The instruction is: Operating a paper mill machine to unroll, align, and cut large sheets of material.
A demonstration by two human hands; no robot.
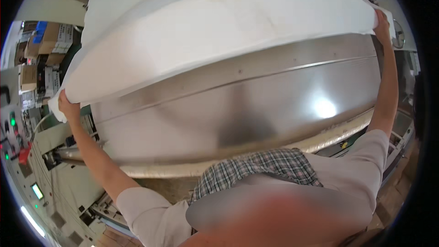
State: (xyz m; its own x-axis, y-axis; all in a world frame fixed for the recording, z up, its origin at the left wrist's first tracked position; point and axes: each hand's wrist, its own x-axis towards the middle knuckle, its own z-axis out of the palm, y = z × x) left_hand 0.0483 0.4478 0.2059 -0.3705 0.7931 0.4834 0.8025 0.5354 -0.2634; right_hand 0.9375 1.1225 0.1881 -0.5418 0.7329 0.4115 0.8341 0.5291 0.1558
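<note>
Left hand (pixel 68 107): closed on the near-left corner of a large white sheet of soft fabric-like material (pixel 219 27), fingers curled over the edge, thumb side up. Right hand (pixel 382 25): raised at full arm's reach, pinched shut on the opposite corner of the same sheet. Both arms are spread wide — the sheet hangs stretched between the two hands and bulges upward above them.

Just under the sheet, between the hands, lies a broad curved plate of brushed stainless steel (pixel 238 110) with a raised seam running its length and a bright light spot nearer the right hand. Along its near edge, below both hands, runs a pale padded roller (pixel 183 170) wrapped in off-white cloth.

Outward from the left hand: brown cardboard boxes (pixel 52 41) stacked above it, some bearing white rectangular labels, print too small to tell; a blue packet (pixel 40 29) on top. Below the left hand, a grey control panel (pixel 13 132) with green lamps and a red knob. Beyond the right hand — a round grey dial (pixel 398 34), partly hidden.
</note>
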